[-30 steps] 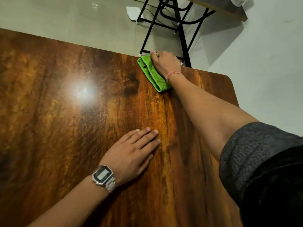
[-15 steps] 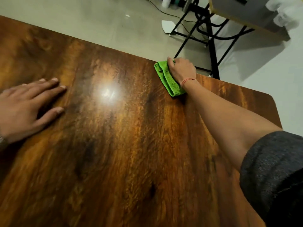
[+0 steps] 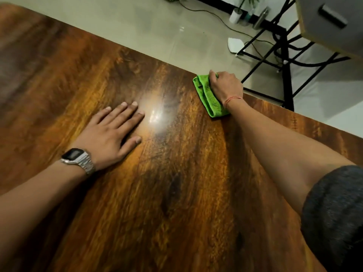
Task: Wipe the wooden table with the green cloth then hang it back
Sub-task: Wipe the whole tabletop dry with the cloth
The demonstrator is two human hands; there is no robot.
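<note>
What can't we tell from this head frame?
- Green cloth: right part hidden under the right hand.
- Where the cloth hangs: no hook or rail in view.
- Wooden table: near and left parts cut off by the frame edges.
- Watch on the left hand wrist: display too dark to read.

What the person is wearing

The left hand (image 3: 110,134) has a shiny silver watch (image 3: 77,159) on its wrist, with a dark square face and a metal band. The right hand (image 3: 225,87) has a thin orange string (image 3: 232,98) round its wrist. A dark grey sleeve (image 3: 334,213) covers the upper right arm
</note>
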